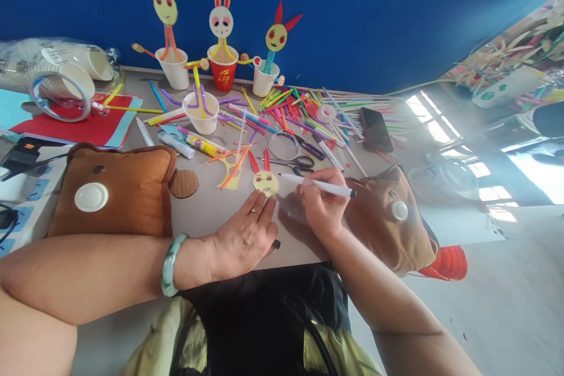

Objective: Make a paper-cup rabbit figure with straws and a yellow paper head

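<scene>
A round yellow paper rabbit face (265, 181) with red ears, drawn eyes and a mouth lies on the table. My left hand (244, 232) rests on its lower edge, fingers stretched out. A small black end (276, 244) pokes out beside my left thumb; the rest is hidden under the hand. My right hand (324, 202) is closed around a white marker (328, 184), whose dark tip points left, just right of the face and apart from it. Behind the face lie black scissors (299, 163). To its left is a cut yellow paper scrap (230, 173) with orange strips.
Cups with rabbit figures (222, 67) stand along the blue wall. Colored straws (286, 106), a glue stick (205, 144), a tape roll (326, 113) and a phone (376, 129) cover the back. Brown cushions lie left (132, 188) and right (379, 217); a cardboard disc (184, 183) sits between.
</scene>
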Tool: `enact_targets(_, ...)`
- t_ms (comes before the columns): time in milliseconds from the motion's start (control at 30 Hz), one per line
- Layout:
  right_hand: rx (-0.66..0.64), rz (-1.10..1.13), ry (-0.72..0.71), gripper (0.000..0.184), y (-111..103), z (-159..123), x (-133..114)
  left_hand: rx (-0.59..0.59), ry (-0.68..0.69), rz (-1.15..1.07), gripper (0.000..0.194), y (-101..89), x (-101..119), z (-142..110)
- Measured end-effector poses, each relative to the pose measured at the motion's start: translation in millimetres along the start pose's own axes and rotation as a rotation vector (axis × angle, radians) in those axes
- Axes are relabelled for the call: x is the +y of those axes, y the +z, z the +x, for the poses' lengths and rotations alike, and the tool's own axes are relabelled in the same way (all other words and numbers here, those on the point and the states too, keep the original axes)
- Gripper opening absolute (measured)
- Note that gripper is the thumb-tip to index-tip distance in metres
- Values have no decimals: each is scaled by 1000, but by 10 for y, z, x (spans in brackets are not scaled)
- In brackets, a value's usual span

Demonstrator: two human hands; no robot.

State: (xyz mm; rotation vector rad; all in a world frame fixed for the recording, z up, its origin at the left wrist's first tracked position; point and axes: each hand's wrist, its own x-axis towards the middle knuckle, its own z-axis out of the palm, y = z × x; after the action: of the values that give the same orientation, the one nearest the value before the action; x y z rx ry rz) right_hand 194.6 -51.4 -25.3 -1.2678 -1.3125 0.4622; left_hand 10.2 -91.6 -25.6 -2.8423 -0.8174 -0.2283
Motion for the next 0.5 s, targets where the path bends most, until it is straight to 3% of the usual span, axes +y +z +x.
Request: enact_targets(500,-11,-30,-5,9,-10,-5,26,-1,-2,-3,41,20,9,-8)
